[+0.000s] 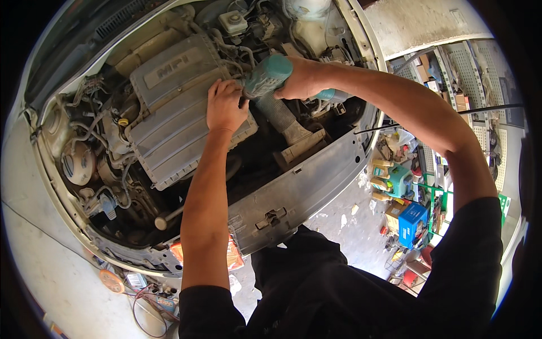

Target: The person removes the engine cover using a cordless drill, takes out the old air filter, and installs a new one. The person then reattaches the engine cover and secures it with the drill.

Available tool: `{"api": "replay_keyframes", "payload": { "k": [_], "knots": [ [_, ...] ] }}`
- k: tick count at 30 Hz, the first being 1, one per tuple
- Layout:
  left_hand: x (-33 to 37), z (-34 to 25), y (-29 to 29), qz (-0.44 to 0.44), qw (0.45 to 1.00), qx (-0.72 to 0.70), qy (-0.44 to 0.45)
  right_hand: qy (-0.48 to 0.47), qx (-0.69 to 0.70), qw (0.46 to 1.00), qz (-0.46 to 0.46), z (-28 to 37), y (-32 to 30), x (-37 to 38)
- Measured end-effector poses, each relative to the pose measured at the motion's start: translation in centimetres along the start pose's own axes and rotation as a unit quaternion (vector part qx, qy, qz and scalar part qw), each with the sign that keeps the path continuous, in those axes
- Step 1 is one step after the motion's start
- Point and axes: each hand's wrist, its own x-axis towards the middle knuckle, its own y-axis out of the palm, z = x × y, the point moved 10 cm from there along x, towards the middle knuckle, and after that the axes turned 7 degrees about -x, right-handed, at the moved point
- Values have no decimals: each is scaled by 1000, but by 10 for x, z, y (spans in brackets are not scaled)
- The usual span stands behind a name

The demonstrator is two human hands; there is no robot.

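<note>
My right hand [299,78] is wrapped round the grip of a teal and dark cordless drill [271,72]. The drill lies nearly level, its nose pointing left at the right edge of a grey plastic engine cover [186,90]. Just left of the nose, my left hand [227,107] rests on that cover with bent fingers and the thumb apart. Whatever the drill's tip meets is hidden by the drill and my left hand. Below the drill, a ribbed air duct [276,116] runs down toward the front of the engine bay.
Hoses and a whitish round reservoir [79,163] fill the bay's left side. The front crossmember [299,198] lies between me and the engine. An orange packet [234,254] sits beneath my left forearm. On the right are a blue box [412,225], bottles and shelving [477,85].
</note>
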Motion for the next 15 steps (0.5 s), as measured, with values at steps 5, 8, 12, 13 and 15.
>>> {"api": "replay_keyframes", "payload": {
  "k": [5,8,12,13,15],
  "knots": [
    [-3,2,-2,-10,1000,5,12,7,-32,999,-1,11,-4,0],
    [-3,1,-2,-15,1000,6,14,0,-53,999,0,13,-5,2],
    [-2,1,2,5,1000,12,19,-34,-93,995,-12,12,-5,10],
    [-2,0,3,8,1000,11,19,-32,-97,995,-8,9,-4,11],
    [-4,4,2,10,1000,14,14,-1,-78,997,21,18,-5,4]
  ]
}}
